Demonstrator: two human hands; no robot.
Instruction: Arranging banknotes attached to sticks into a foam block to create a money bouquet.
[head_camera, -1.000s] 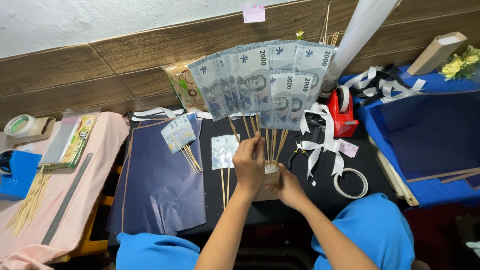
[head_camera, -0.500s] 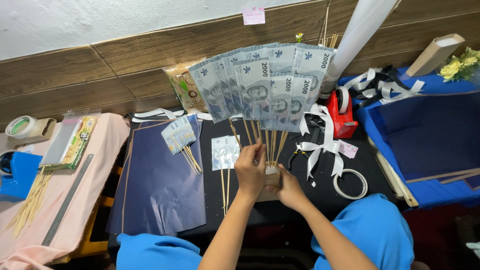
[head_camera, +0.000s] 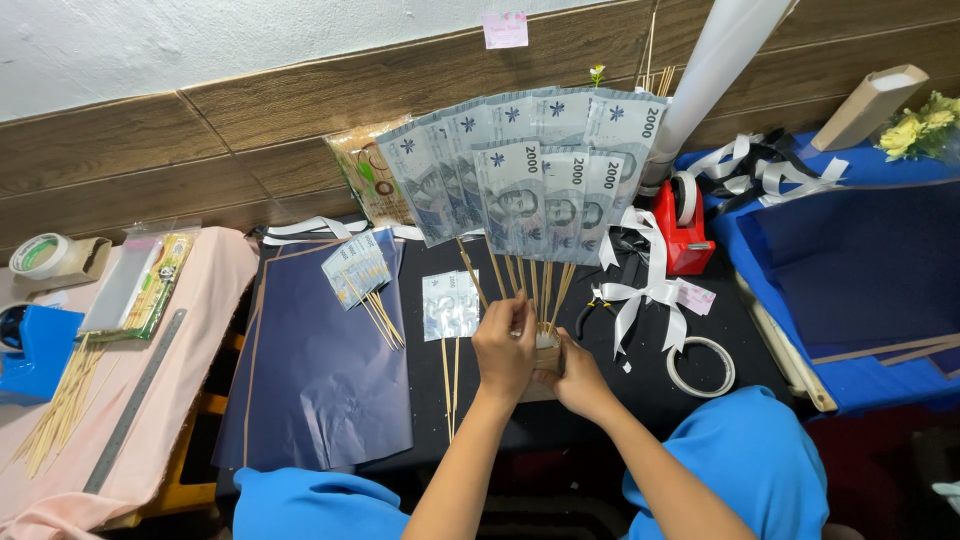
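A fan of grey-blue banknotes (head_camera: 530, 170) stands on thin wooden sticks that meet at a small pale block (head_camera: 545, 350) on the black table (head_camera: 640, 400). My left hand (head_camera: 503, 345) pinches the sticks just above the block. My right hand (head_camera: 575, 375) holds the block from the right side. Left of my hands lie two wrapped notes on sticks (head_camera: 450, 310) and a small bunch of notes on sticks (head_camera: 358, 270) on dark blue wrapping paper (head_camera: 320, 370).
White ribbon bows (head_camera: 640, 285), a tape ring (head_camera: 700, 365) and a red tape dispenser (head_camera: 683, 225) lie to the right. A white paper roll (head_camera: 720, 70) leans on the wall. Bamboo skewers (head_camera: 65, 400), a metal ruler (head_camera: 135, 400) and tape (head_camera: 40, 255) are on the pink cloth at left.
The banknote fan has barely shifted; my hands stay at its base, the left hand's fingers slightly adjusted on the sticks.
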